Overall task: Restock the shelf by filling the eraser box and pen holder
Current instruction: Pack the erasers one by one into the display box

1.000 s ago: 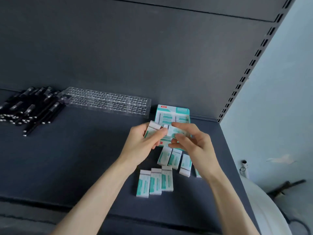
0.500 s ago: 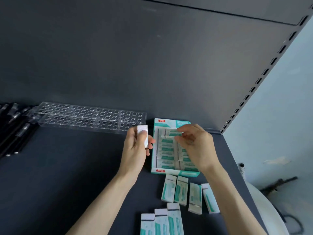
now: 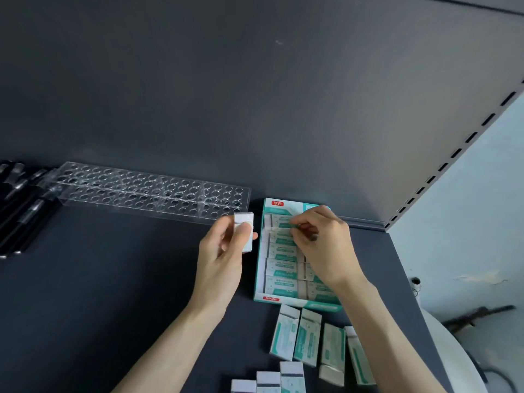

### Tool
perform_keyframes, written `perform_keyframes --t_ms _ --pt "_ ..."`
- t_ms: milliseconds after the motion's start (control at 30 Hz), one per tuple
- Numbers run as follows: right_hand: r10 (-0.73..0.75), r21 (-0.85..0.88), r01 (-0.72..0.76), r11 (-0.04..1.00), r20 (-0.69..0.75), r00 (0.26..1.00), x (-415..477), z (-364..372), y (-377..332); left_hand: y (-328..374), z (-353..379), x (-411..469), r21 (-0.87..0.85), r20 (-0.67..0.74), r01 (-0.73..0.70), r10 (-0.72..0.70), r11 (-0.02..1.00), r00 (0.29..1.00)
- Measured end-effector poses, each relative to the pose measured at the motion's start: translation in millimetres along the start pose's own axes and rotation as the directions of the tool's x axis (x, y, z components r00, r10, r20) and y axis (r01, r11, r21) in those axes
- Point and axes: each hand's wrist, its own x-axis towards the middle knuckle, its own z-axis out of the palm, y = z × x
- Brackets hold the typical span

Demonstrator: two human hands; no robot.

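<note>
Erasers [image 3: 280,268] lie flat in rows inside the eraser box [image 3: 300,304], which sits at the back of the shelf [image 3: 99,293]. The right hand [image 3: 323,245] pinches one eraser [image 3: 282,222] in the far row, likely seating it in a gap. The left hand [image 3: 221,259] grips a spare eraser [image 3: 245,234] upright just beside the box, probably as the next piece. Loose erasers [image 3: 307,337] wait in front. The pen holder [image 3: 153,191] stands unfilled, with pens [image 3: 25,211] heaped at its left end. Red tags [image 3: 277,203] on the box carry Chinese characters, too small to read surely.
</note>
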Motion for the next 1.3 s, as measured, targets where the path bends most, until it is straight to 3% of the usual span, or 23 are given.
perform_keyframes --t_ms 500,633,767,900,1000,1100,1200,1300 --pt "-0.027 -0.114 0.025 0.993 -0.015 1.0 -0.1 0.9 0.4 5.5 1.0 -6.1 -0.047 0.058 -0.063 0.066 0.997 0.996" --pt "0.073 0.113 -0.07 0.991 -0.017 0.997 -6.3 -11.9 -11.4 6.7 0.3 -7.1 -0.083 0.027 -0.05 0.053 0.995 0.998" --pt "0.108 0.523 -0.197 0.829 0.195 0.975 -25.1 -28.4 -31.5 9.5 2.1 -10.1 -0.116 0.058 -0.074 0.081 0.991 0.995" --pt "0.063 0.536 -0.146 0.831 0.17 0.983 -38.8 -24.4 -33.7 9.2 6.3 -15.2 -0.135 0.102 -0.077 0.091 0.988 0.991" --pt "0.054 0.56 -0.082 0.824 0.066 0.996 -42.2 -25.3 -29.8 7.8 4.8 -15.6 -0.088 0.122 -0.092 0.103 0.992 0.987" --pt "0.038 0.551 -0.062 0.832 0.054 0.998 -45.5 -27.2 -26.3 6.5 2.6 -16.2 0.007 0.14 -0.119 0.117 0.993 0.983" --pt "0.072 0.564 -0.093 0.82 0.059 0.996 -48.5 -28.5 -24.1 6.9 2.6 -18.2 0.094 0.155 -0.172 0.156 0.981 0.976" --pt "0.161 0.601 -0.18 0.779 0.086 0.983 -49.0 -30.7 -23.0 7.5 2.1 -19.8 0.07 0.206 -0.182 0.164 0.981 0.965"
